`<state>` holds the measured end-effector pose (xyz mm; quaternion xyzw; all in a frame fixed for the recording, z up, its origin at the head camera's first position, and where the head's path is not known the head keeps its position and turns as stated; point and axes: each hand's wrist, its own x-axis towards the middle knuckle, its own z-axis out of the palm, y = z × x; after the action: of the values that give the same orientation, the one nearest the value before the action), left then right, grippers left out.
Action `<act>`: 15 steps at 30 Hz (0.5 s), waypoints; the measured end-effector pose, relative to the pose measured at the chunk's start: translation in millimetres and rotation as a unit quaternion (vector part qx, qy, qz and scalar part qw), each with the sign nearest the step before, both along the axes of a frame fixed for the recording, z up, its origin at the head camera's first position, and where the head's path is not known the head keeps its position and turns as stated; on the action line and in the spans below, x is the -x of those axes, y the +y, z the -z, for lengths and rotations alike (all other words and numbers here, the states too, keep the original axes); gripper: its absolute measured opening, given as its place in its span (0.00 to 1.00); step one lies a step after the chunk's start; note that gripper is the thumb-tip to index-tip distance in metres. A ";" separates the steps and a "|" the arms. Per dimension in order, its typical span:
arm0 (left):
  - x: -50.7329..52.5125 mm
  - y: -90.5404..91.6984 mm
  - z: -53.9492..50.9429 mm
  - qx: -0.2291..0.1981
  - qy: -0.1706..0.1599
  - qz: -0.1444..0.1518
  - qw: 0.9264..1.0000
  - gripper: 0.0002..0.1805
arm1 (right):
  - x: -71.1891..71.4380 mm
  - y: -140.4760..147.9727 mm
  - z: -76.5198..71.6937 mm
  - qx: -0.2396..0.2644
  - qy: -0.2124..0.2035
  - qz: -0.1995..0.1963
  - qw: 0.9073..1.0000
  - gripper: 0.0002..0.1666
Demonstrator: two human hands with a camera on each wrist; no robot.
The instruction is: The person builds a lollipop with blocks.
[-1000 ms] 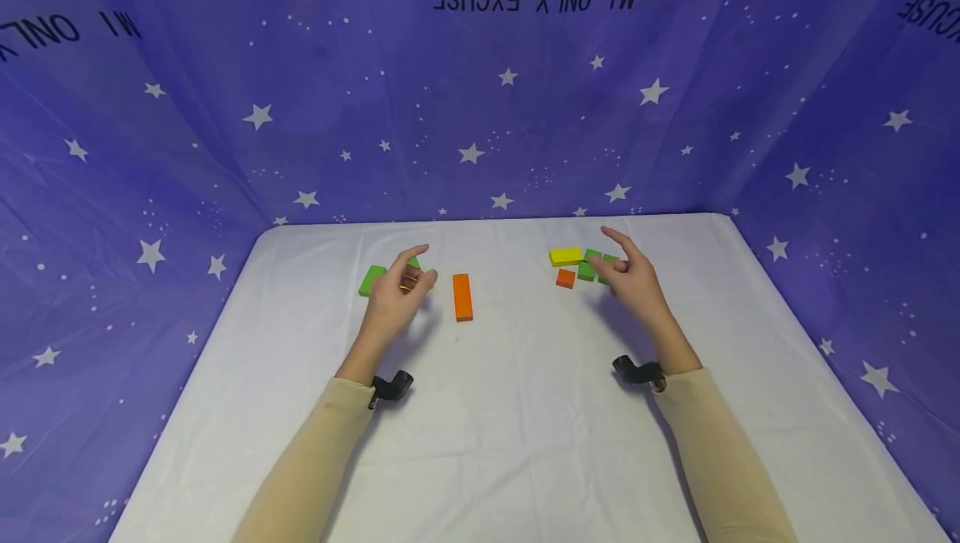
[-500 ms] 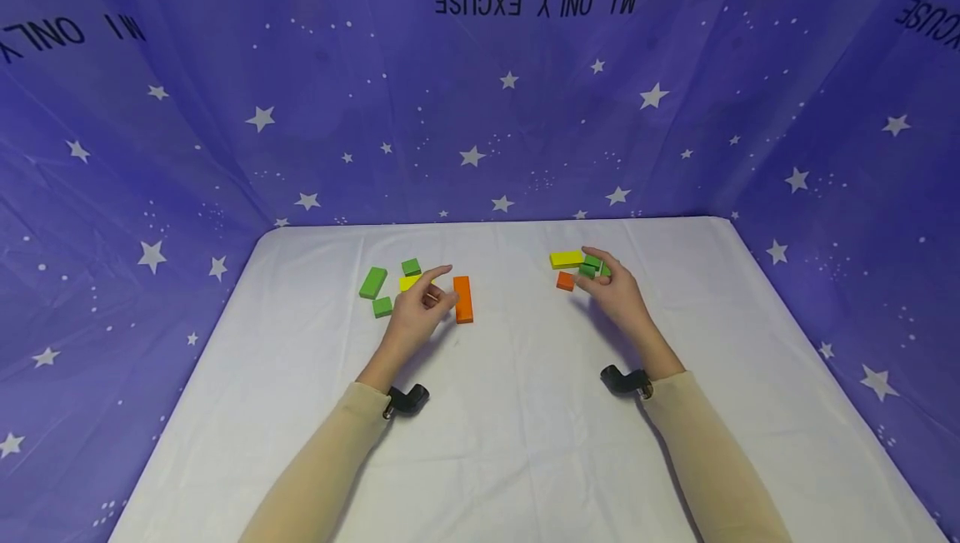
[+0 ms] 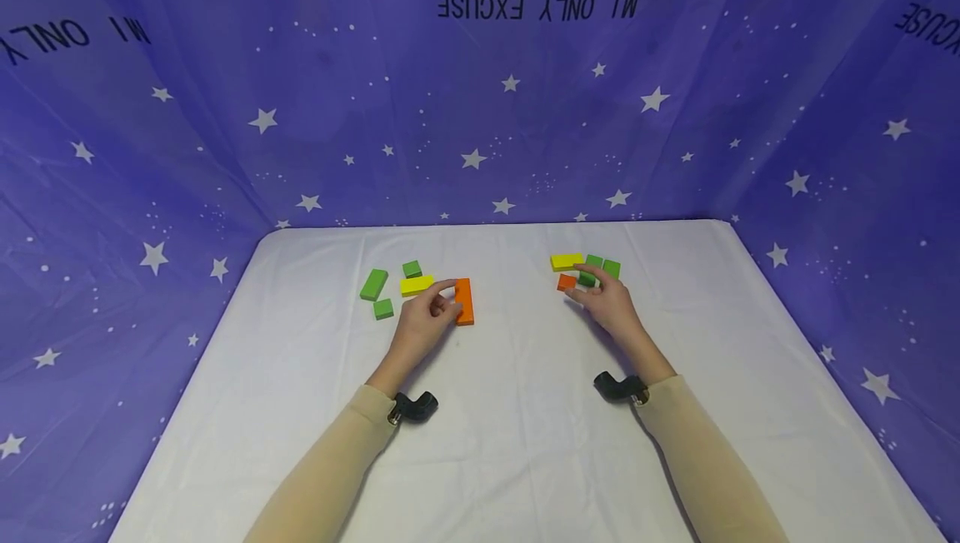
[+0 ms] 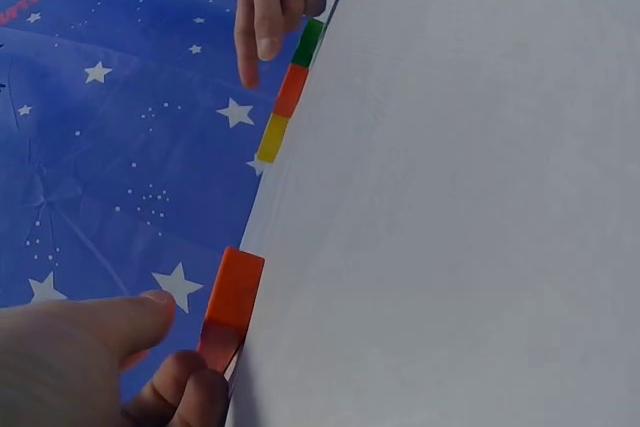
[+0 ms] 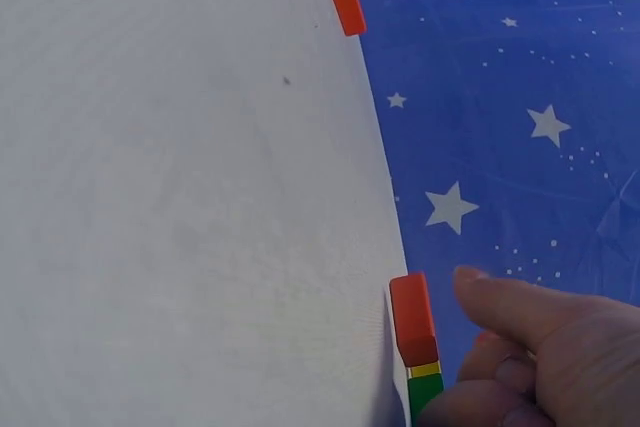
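Note:
In the head view my left hand [image 3: 423, 326] is at the long orange block [image 3: 465, 301], thumb and index finger over its left side. The left wrist view shows a gap between the left thumb and the orange block [image 4: 235, 292]; the curled lower fingers are beside its near end. My right hand [image 3: 617, 310] hovers by the small orange-red block [image 3: 566, 282], its index finger near the yellow block [image 3: 566, 261]. In the right wrist view the thumb stands apart from the orange-red block [image 5: 413, 317]. Neither hand visibly grips anything.
Left of the long orange block lie a yellow block [image 3: 416, 286], a long green block [image 3: 373, 285] and two small green blocks [image 3: 412, 269]. Several green blocks [image 3: 612, 269] lie beyond the right hand. A starry blue curtain [image 3: 420, 110] stands behind the white table [image 3: 510, 410].
My left hand has moved right, from the left-hand blocks to the long orange block. My right hand has moved left and nearer, from the green blocks to the small orange-red one.

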<state>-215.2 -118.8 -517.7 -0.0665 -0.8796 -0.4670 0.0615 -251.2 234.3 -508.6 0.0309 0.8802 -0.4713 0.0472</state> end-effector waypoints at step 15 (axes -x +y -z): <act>-2.2 5.7 -2.7 0.075 -0.029 0.029 0.996 0.28 | 3.4 -1.5 4.6 -0.004 -0.017 0.018 1.000 0.34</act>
<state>-213.1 -113.1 -515.0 -0.0824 -0.9113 -0.4030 0.0171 -254.5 232.8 -513.2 0.0552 0.8804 -0.4679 0.0536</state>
